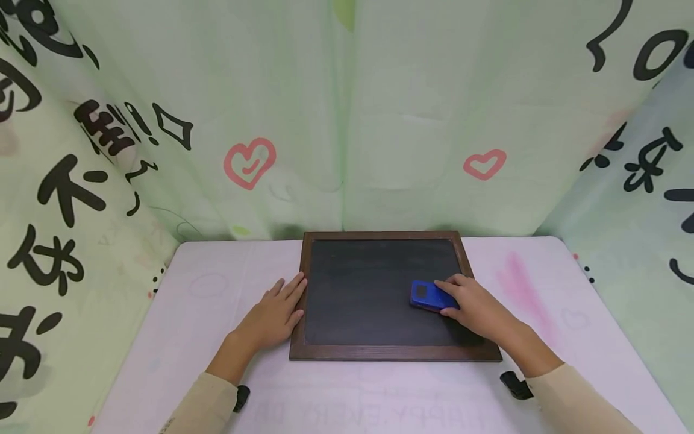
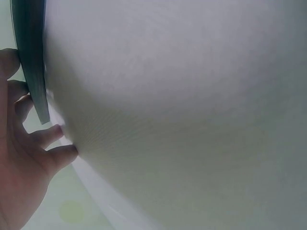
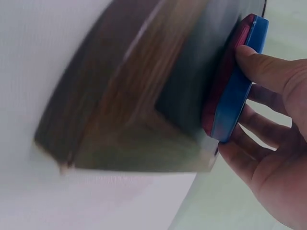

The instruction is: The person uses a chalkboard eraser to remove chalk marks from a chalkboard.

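Observation:
A small blackboard in a brown wooden frame lies flat on the table. My right hand grips a blue chalkboard eraser by its sides, over the right part of the black surface. In the right wrist view the eraser shows a blue back and a dark red felt side facing the board, with the thumb on one edge and the fingers on the other. My left hand rests at the left side of the frame, fingers extended, fingertips and thumb against the wood. The left wrist view shows its fingers spread.
The table has a white top with a pink smear right of the board. Pale green curtains with black lettering and red hearts hang behind and at both sides. Black wrist straps show near the sleeves.

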